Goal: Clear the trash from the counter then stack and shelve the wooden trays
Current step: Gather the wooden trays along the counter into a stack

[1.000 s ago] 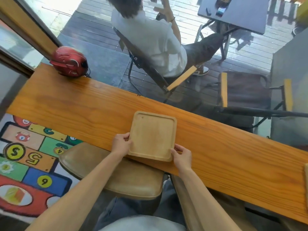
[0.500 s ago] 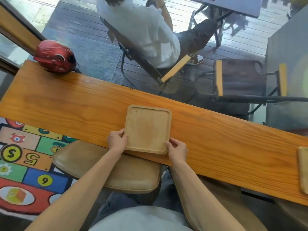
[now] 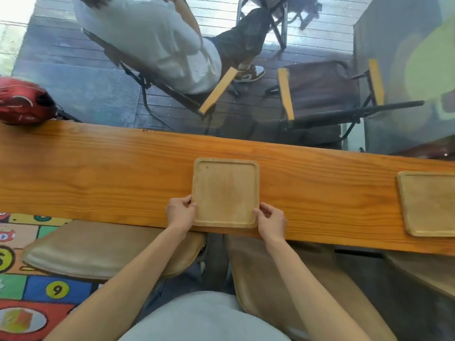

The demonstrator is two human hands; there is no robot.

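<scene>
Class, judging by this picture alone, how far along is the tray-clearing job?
Done: no trash shows on the counter. In hand: the left hand and right hand hold the near tray by its sides. Left: a second tray lies apart to the right, so stacking and shelving remain.

Matt pale-wood tray (image 3: 225, 193) — glossy, grained wooden counter (image 3: 98, 173).

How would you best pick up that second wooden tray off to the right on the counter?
Probably by its two opposite raised side rims, one hand each side, coming from the near counter edge. The second tray lies flat on the counter, shallow-lipped, its near edge close to the counter's edge. Both hands grip the middle tray that way.
</scene>
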